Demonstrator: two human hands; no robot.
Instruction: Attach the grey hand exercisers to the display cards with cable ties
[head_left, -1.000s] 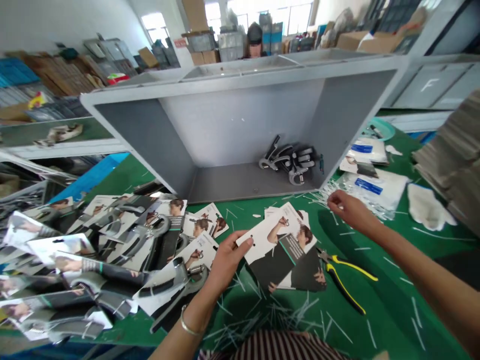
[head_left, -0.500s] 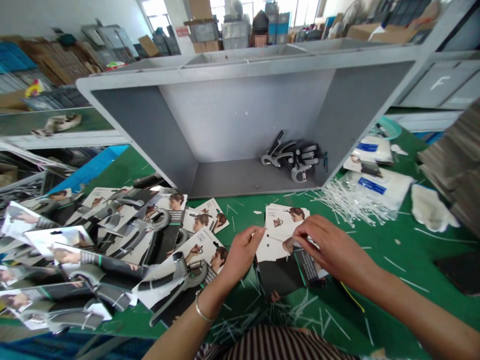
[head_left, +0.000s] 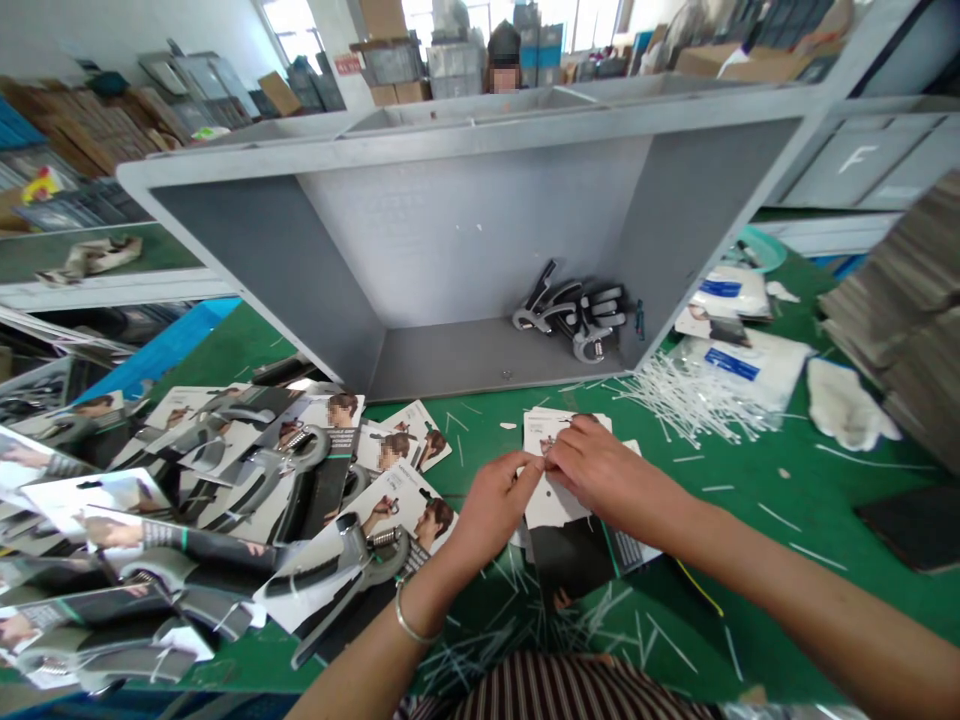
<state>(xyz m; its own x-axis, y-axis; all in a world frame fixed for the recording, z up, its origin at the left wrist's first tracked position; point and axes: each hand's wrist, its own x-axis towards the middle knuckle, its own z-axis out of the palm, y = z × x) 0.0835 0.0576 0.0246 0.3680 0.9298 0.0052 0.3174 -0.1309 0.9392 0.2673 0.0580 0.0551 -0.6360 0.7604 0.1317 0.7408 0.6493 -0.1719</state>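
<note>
Drawing together since a moment ago, the left hand (head_left: pixel 491 510) and right hand (head_left: pixel 611 478) now pinch almost shut on a printed card (head_left: pixel 555 505), just in front of the grey bin (head_left: pixel 480 240).

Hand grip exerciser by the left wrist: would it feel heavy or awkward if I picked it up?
The hand grip exerciser probably feels fairly heavy for its size, given its metal coil spring and thick handles. The printed card under it looks thin, so it may bend and flop when lifted.
</note>
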